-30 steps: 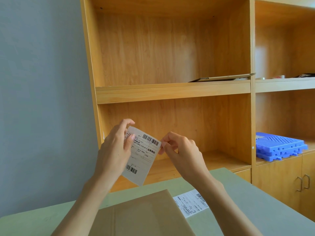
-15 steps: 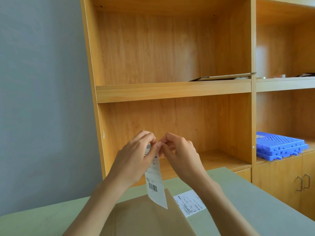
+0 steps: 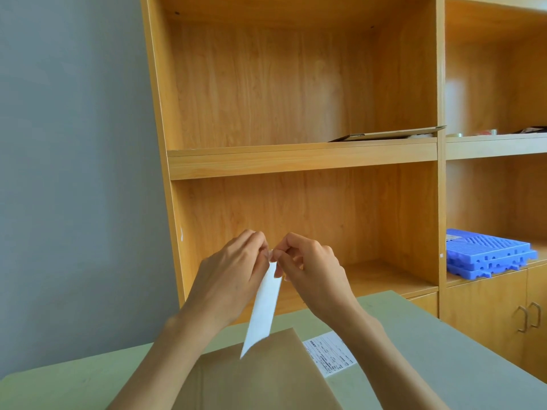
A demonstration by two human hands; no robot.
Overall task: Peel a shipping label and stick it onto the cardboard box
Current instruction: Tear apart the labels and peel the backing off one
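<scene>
A white shipping label [image 3: 262, 306] hangs almost edge-on in the air above the brown cardboard box [image 3: 260, 377], its blank side toward me. My left hand [image 3: 228, 279] and my right hand [image 3: 313, 273] both pinch the label's top corner, fingertips meeting there. The label's lower end reaches down in front of the box's far edge. The box lies flat on the pale green table [image 3: 444, 350] at the bottom of the view, between my forearms.
Another printed label sheet [image 3: 330, 352] lies on the table beside the box's right edge. A wooden shelf unit [image 3: 296, 158] stands behind the table, with blue plastic trays [image 3: 488, 255] at right and a flat cardboard piece [image 3: 384, 134] on the upper shelf.
The label turned from facing me with its print visible to hanging edge-on with its blank side showing. Both hands came together at its top corner.
</scene>
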